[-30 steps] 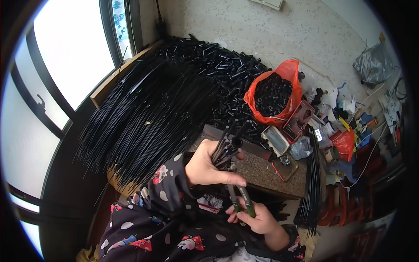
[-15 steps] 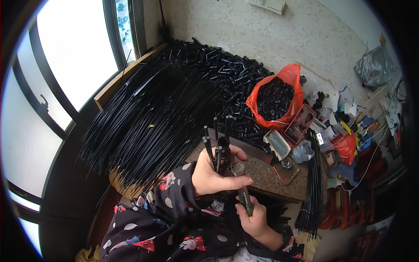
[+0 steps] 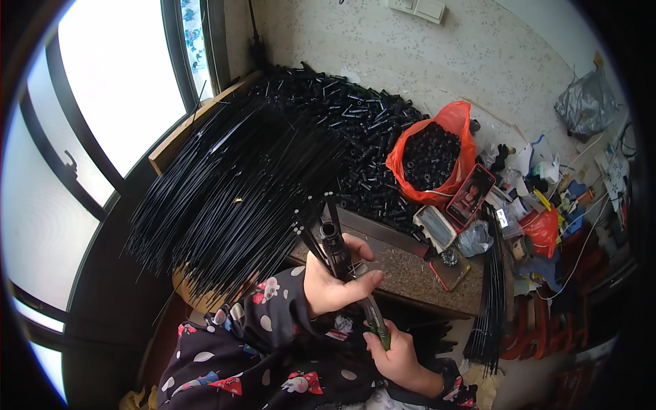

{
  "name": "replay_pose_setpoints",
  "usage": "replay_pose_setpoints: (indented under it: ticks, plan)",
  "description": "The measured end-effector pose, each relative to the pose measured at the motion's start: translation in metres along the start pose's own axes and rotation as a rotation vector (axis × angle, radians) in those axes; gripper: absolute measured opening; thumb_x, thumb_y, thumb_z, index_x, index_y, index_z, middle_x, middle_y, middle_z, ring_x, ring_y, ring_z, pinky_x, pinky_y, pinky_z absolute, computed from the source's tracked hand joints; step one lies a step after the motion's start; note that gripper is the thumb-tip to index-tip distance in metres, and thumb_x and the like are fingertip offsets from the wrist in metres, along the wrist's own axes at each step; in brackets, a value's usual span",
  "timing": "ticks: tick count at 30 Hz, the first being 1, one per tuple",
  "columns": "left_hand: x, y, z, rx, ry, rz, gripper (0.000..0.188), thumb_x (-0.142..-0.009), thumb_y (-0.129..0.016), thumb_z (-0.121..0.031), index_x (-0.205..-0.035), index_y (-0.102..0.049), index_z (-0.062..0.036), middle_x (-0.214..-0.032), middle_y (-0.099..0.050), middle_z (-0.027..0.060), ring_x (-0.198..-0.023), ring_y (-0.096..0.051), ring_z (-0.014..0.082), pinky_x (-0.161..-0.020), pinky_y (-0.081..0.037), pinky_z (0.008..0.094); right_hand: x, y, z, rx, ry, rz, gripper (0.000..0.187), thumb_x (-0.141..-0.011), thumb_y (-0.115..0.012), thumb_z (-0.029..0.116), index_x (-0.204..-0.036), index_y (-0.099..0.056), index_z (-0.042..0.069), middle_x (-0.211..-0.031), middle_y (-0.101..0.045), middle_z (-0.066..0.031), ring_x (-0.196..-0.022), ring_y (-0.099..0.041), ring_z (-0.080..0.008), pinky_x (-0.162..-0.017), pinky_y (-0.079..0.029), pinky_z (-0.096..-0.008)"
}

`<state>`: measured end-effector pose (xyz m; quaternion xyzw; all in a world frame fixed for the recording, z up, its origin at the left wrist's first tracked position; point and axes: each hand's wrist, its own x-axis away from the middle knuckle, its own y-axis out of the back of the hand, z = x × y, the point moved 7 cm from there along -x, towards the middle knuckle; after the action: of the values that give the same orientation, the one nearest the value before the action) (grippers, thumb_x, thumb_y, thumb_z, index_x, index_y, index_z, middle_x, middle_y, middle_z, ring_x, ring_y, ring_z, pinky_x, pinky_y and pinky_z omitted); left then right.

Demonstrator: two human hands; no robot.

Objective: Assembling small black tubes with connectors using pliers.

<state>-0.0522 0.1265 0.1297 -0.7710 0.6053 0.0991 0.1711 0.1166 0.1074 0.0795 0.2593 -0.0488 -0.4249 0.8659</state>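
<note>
My left hand (image 3: 333,288) is closed around a black tubular fitting (image 3: 333,242), its open end facing up. Several thin black rods (image 3: 307,236) fan out beside the tube, their pale round tips pointing up and away. Fine pale wire ends show by my left thumb. In my right hand (image 3: 396,355), lower and to the right, a pair of pliers with green handles (image 3: 380,333) is gripped. Its grey head reaches up to the fitting beside my left thumb, which partly hides the contact.
A big heap of long black rods (image 3: 225,184) lies left. Black tubular pieces (image 3: 342,102) are piled behind, beside a red plastic bag (image 3: 396,160) of small black parts. A phone (image 3: 471,196) leans right of the brown speckled tabletop (image 3: 410,277), near a rod bundle (image 3: 486,294) and clutter.
Both hands have shifted slightly left, carrying the fitting and pliers. The rods have swung left and spread apart more. My left thumb has moved left too, and the phone's screen picture differs.
</note>
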Motion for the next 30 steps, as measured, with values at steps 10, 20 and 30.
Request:
replay_pose_setpoints:
  ticks: [10, 20, 30]
  plan:
    - [0.009, 0.0, -0.003, -0.068, 0.04, -0.028, 0.033, -0.066, -0.074, -0.013, -0.09, -0.054, -0.003, -0.075, -0.055, -0.0004, -0.069, -0.049, 0.0059, -0.061, -0.039, 0.0202, 0.0, 0.007, 0.008, 0.085, 0.064, -0.032, 0.02, -0.084, -0.057, 0.007, -0.102, -0.054, 0.0, -0.057, -0.055, -0.0041, -0.051, -0.056, -0.0112, -0.049, -0.044, -0.0239]
    - [0.011, -0.002, -0.002, -0.02, 0.017, -0.007, 0.03, -0.068, -0.072, -0.012, -0.088, -0.052, -0.0029, -0.075, -0.054, -0.0001, -0.07, -0.049, 0.0058, -0.062, -0.04, 0.0201, 0.004, 0.004, 0.009, 0.041, 0.036, -0.016, 0.02, -0.084, -0.057, 0.007, -0.102, -0.053, 0.0, -0.058, -0.055, -0.0039, -0.051, -0.056, -0.0108, -0.048, -0.044, -0.0239]
    - [0.006, -0.001, 0.0, -0.089, 0.059, -0.01, 0.031, -0.068, -0.072, -0.011, -0.09, -0.052, -0.0026, -0.078, -0.054, -0.0003, -0.071, -0.049, 0.0064, -0.065, -0.04, 0.0208, 0.002, 0.008, 0.005, 0.031, -0.051, 0.02, 0.022, -0.083, -0.059, 0.011, -0.101, -0.052, 0.001, -0.07, -0.059, -0.0165, -0.067, -0.063, -0.0326, -0.056, -0.048, -0.0327]
